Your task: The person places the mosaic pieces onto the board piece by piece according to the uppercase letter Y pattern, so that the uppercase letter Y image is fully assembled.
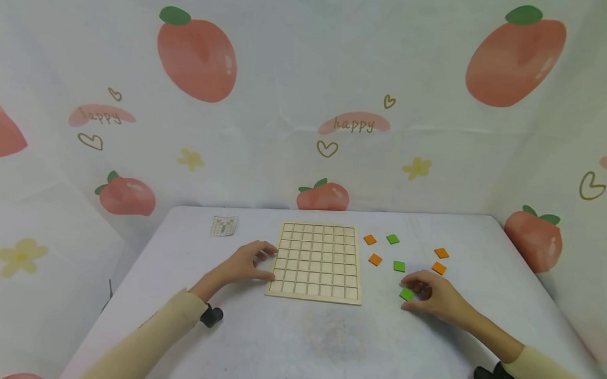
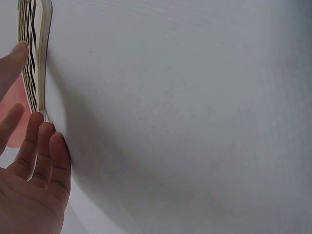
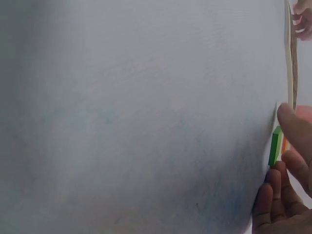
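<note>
In the head view a pale wooden grid board [image 1: 314,262] lies flat on the white table. My left hand [image 1: 245,263] is at its left edge, with thumb and index fingertips apart and right at the rim. The left wrist view shows that hand [image 2: 36,175] with its fingers loosely bent beside the board's edge [image 2: 43,63]. To the right of the board, my right hand [image 1: 432,294] is low over a green square tile [image 1: 407,294]. Its thumb and fingers stand apart on either side of the tile. The same tile [image 3: 275,146] shows edge-on in the right wrist view.
Two more green tiles, one nearer [image 1: 399,266] and one farther [image 1: 392,239], lie right of the board among several orange tiles [image 1: 375,260]. A small printed grid card [image 1: 224,226] is at the table's back left. Behind hangs a fruit-patterned curtain [image 1: 277,88].
</note>
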A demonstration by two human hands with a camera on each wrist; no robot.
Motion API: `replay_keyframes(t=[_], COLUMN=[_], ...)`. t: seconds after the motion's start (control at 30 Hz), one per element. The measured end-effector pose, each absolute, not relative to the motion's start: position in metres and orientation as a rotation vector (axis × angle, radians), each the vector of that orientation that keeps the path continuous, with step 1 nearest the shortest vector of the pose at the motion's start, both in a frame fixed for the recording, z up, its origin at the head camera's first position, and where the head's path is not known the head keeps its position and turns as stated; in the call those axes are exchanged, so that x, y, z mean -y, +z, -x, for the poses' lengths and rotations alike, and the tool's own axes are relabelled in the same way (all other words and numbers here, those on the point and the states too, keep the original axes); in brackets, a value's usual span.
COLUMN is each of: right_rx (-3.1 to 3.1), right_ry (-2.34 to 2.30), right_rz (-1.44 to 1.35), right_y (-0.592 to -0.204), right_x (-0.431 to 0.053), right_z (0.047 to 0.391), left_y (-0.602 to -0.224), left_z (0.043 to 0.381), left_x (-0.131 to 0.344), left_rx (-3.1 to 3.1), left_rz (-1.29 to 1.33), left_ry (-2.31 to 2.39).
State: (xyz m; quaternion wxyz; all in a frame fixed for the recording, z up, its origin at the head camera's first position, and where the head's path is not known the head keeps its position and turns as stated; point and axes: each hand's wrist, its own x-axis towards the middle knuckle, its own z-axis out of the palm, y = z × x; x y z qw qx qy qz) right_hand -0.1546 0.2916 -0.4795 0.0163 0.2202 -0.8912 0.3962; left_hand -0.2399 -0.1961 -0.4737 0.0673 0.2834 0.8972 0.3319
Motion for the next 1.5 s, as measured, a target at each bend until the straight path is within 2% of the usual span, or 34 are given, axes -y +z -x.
replay_keyframes(t=[0.5, 1.1, 1.5], right_rx=[2.882, 2.890, 2.746], right_ry=[1.280, 1.411, 1.553], right_rz=[-0.647, -0.808, -0.927], right_y=[-0.475, -0.457, -0.467], right_x=[-0.292, -0.291, -0.274], right_z=[0.163, 0.191, 0.207], left_y=[-0.471, -0.471, -0.470], left_z=[0.241, 0.241, 0.240], left_x=[0.195, 0.193, 0.195], left_rx=[-2.702, -2.681, -2.676], left_rz=[-0.850, -0.841, -0.833], left_ry=[0.961, 0.965, 0.954])
